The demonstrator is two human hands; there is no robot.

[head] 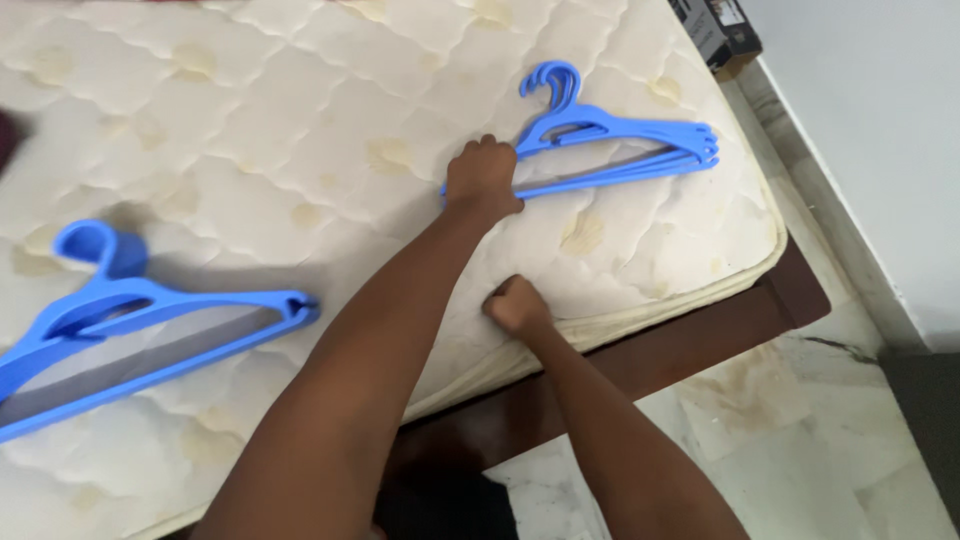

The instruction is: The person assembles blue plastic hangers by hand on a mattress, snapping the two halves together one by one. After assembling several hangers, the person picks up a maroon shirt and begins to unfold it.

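Observation:
A bare quilted cream mattress (pixel 300 130) fills most of the view. A stack of blue plastic hangers (pixel 620 145) lies on it near the far right corner. My left hand (pixel 483 178) is closed around the left end of that stack. My right hand (pixel 515 303) is a closed fist pressing on the mattress near its edge, with nothing seen in it. More blue hangers (pixel 150 320) lie on the mattress at the left, apart from both hands; at least two, stacked.
A dark brown bed frame (pixel 700 340) runs under the mattress edge. A dark box (pixel 715 25) sits at the top right corner. Stained pale floor tiles (pixel 800 440) and a white wall (pixel 880 130) lie to the right.

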